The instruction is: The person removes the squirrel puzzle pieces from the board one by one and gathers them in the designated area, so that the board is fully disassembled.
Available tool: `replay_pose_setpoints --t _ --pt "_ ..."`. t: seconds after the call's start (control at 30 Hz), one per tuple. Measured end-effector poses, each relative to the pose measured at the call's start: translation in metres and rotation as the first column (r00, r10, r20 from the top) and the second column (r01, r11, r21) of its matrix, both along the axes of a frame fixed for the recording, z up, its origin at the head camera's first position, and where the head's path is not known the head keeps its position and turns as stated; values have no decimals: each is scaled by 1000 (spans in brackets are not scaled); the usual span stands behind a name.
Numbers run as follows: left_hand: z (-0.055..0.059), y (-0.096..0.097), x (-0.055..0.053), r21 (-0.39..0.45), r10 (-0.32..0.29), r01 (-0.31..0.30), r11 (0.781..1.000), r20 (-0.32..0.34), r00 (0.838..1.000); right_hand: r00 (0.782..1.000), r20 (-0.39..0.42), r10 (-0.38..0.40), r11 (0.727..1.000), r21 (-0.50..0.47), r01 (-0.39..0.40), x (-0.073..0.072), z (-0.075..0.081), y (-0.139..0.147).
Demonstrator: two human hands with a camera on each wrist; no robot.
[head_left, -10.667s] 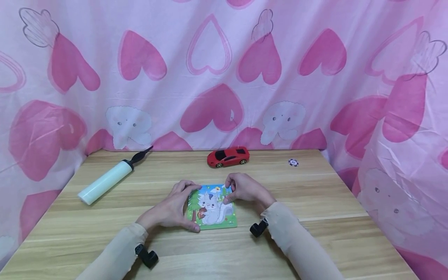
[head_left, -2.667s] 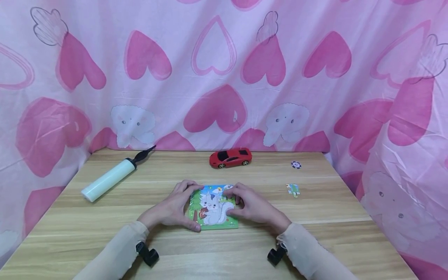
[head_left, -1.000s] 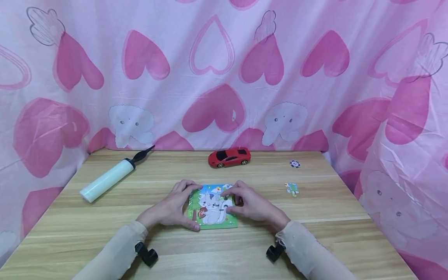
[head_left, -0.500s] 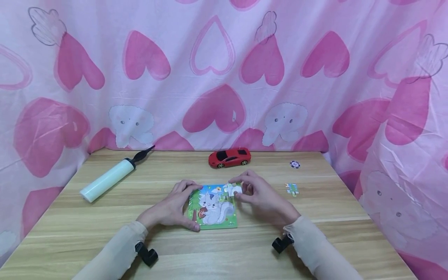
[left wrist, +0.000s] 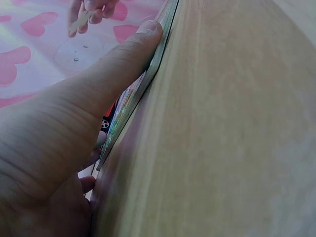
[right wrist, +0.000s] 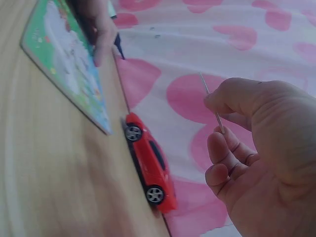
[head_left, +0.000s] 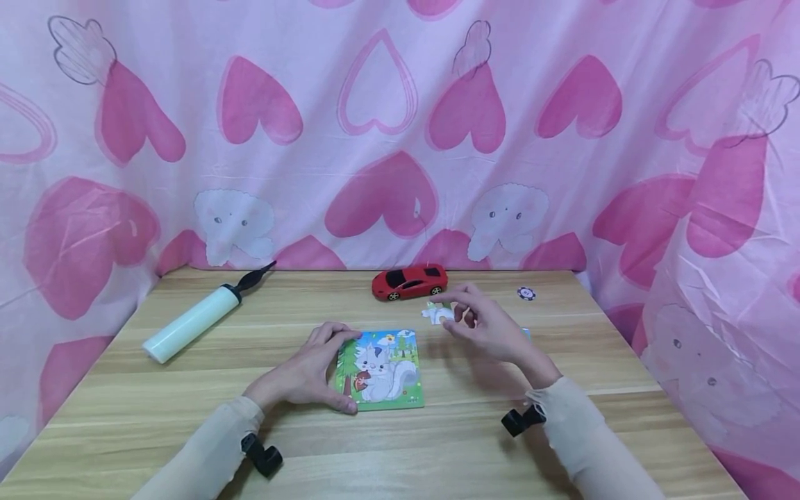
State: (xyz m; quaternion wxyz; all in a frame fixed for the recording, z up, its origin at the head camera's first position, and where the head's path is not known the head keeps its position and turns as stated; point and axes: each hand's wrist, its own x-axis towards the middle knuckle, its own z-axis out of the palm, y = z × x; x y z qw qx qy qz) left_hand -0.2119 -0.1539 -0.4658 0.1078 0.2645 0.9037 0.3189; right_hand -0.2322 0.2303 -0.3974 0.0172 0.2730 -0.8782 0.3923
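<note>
A square jigsaw puzzle (head_left: 378,380) with a white squirrel picture lies on the wooden table. My left hand (head_left: 306,368) grips its left side, thumb at the near corner and fingers at the far one. In the left wrist view the thumb (left wrist: 143,37) presses along the board's edge. My right hand (head_left: 487,330) pinches a mostly white jigsaw piece (head_left: 435,314) between thumb and fingers, raised off the board to its back right. The right wrist view shows this piece (right wrist: 212,101) edge-on. Another jigsaw piece (head_left: 527,332) is mostly hidden behind the right hand.
A red toy car (head_left: 409,281) stands at the table's back edge, close behind the right hand. At the left lies a pale hand pump (head_left: 194,323) with a black nozzle. A small round chip (head_left: 526,294) sits at the back right. A pink heart-print curtain (head_left: 375,194) hangs behind.
One jigsaw piece has come to lie right of the board since the oldest frame. The right hand has just lifted another piece off and carried it back and right. The left hand stays put.
</note>
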Motion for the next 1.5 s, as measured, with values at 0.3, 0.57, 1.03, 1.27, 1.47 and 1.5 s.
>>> replay_pose_setpoints --t 0.3,0.57,1.03,1.27,1.47,1.5 --pt "-1 2 -1 11 -11 11 1000 3 1000 997 -68 -35 999 -10 35 1 8 22" --pt "0 3 0 9 -5 5 1000 7 1000 991 -117 -58 998 -15 57 9 22 50" --pt "2 -1 0 5 3 -3 1000 9 1000 981 -149 -126 992 -34 122 33 24 96" --pt "1 -2 1 6 1 -1 1000 4 1000 978 -159 -134 991 -49 128 43 13 114" --pt "0 -2 2 8 1 -1 1000 3 1000 977 -159 -139 990 -12 139 49 -1 127" --pt "0 -2 1 9 -1 1 1000 2 1000 977 -165 -134 991 -7 135 50 -4 129"
